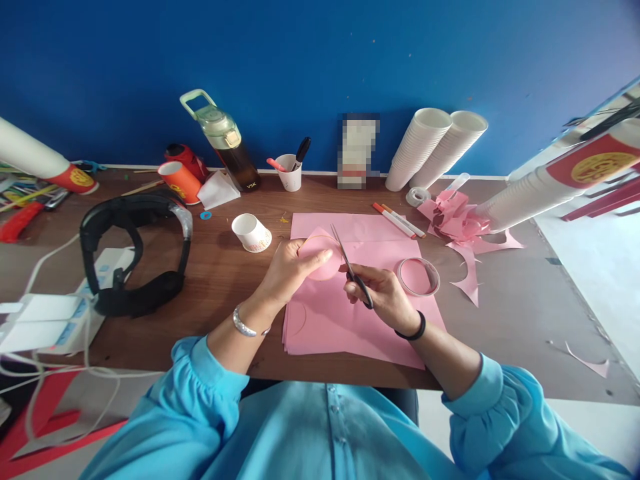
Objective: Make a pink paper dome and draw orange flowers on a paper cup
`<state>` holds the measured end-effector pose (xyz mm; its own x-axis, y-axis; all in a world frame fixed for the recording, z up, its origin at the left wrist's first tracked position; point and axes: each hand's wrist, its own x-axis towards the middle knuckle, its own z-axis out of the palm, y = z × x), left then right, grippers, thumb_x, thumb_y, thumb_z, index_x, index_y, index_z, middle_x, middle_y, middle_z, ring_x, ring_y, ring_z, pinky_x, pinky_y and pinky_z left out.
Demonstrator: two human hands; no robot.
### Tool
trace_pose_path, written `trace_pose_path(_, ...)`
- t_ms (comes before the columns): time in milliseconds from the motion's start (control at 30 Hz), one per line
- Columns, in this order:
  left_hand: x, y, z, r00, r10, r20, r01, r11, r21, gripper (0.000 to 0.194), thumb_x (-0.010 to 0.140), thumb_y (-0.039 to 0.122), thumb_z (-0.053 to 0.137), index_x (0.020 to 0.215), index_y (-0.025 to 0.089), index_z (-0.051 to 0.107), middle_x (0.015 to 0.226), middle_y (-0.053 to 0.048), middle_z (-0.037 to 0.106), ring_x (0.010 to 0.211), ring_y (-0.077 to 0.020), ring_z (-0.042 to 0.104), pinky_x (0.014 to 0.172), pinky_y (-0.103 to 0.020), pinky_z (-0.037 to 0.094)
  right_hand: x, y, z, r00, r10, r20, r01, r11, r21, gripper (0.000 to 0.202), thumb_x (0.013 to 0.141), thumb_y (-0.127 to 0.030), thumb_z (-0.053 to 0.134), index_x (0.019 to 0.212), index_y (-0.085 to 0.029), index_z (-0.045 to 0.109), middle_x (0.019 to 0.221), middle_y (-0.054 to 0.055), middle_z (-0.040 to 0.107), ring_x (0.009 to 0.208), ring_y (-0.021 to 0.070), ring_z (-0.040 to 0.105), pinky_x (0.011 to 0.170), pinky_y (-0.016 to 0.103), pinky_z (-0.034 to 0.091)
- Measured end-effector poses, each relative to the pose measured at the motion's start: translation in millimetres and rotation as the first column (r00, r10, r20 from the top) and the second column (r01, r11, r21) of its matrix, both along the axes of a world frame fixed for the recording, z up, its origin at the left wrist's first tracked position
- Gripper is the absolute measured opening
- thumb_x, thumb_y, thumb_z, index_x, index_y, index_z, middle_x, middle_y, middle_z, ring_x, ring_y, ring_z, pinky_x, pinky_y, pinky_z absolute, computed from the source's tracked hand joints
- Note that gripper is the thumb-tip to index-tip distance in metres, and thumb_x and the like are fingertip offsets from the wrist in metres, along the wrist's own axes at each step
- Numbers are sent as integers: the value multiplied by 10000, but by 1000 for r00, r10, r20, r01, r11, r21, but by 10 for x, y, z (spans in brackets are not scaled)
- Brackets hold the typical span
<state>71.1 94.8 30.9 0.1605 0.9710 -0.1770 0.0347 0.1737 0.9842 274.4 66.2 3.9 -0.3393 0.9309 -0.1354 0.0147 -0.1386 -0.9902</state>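
Note:
Between the thumb and fingers of my left hand (pixel 287 270) is a piece of pink paper (pixel 323 267), partly rounded, with a drawn curved line near its top edge. My right hand (pixel 383 293) grips black-handled scissors (pixel 356 277), their blades pointing up and left beside the paper's right edge. Whether the blades are cutting into it I cannot tell. Beneath both hands lies a stack of pink paper sheets (pixel 345 327), with a circle outline faintly drawn at its left. A roll of tape (pixel 438 283) rests on the sheets to the right of my right hand.
A white paper cup (pixel 250 233) stands left of the sheets. Markers (pixel 400 220) lie behind them. Pink scraps (pixel 463 217) and stacked cups (pixel 423 147) are at the right. A bottle (pixel 227 150) stands at the back; a black headset (pixel 135 253) and power strip (pixel 75 320) are left.

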Motion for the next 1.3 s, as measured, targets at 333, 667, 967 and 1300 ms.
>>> trace_pose_path(333,-2,0,-4,1000,9,-21,-9,1000,7,332,773,471,774,806,141,762,708,-25,706,673,-160,628,621,-246,479,21,3,-8,1000,8,26,-9,1000,29,539,775,-537,794,1130,-135,743,633,-13,589,570,114,538,531,249,476)
trace_pose_path(667,-59,30,52,997,19,-78,-18,1000,10,370,737,494,789,723,133,709,633,-7,626,612,-142,556,577,-254,434,41,4,21,998,50,48,-51,998,21,536,820,-557,747,1137,-125,741,618,-19,568,550,108,527,519,246,451)
trace_pose_path(967,-52,26,61,998,55,-32,-56,998,-21,435,692,491,831,603,154,571,568,29,533,551,-107,484,524,-232,373,57,7,29,996,63,56,-64,998,20,557,817,-589,734,1124,-125,743,609,-22,566,532,107,520,513,249,447)
trace_pose_path(1300,-85,45,65,998,32,59,-30,999,-41,293,721,416,820,731,145,711,674,-14,678,617,-146,601,567,-245,463,63,4,53,995,77,57,-79,996,46,495,831,-555,730,1095,-137,753,574,-33,545,521,102,497,521,254,447)
